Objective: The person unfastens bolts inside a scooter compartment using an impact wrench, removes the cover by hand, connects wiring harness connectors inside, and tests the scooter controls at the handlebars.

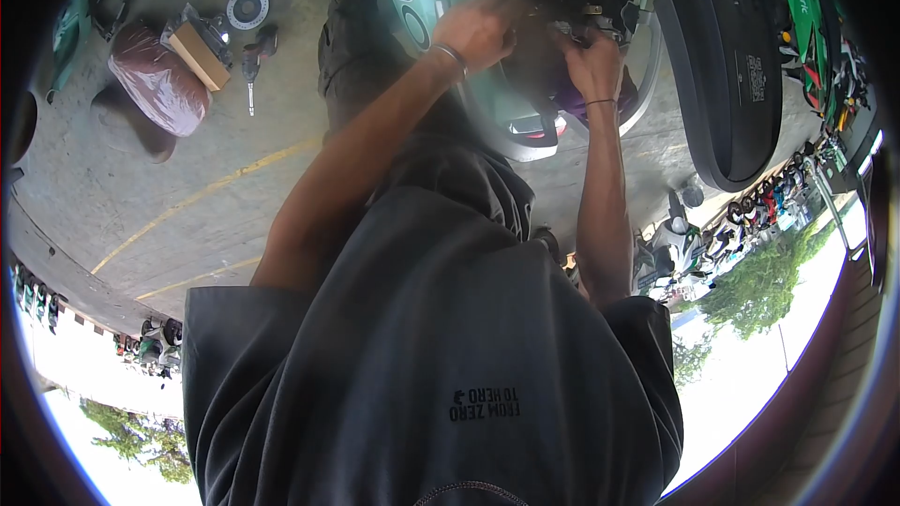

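Note:
Both hands are at the opened part of a scooter with a pale teal body panel. My left hand, with a band at the wrist, is bent over the panel's inner edge; its fingertips are lost in shadow. My right hand has its thumb and fingers closed at the dark parts and wiring inside the opening; what they hold is too small to make out. A dark purple piece lies between and below the hands.
A long black scooter part stands close on the right. On the floor at the left are a plastic-wrapped seat, a cardboard box, a round disc and a power driver. Rows of scooters stand far off.

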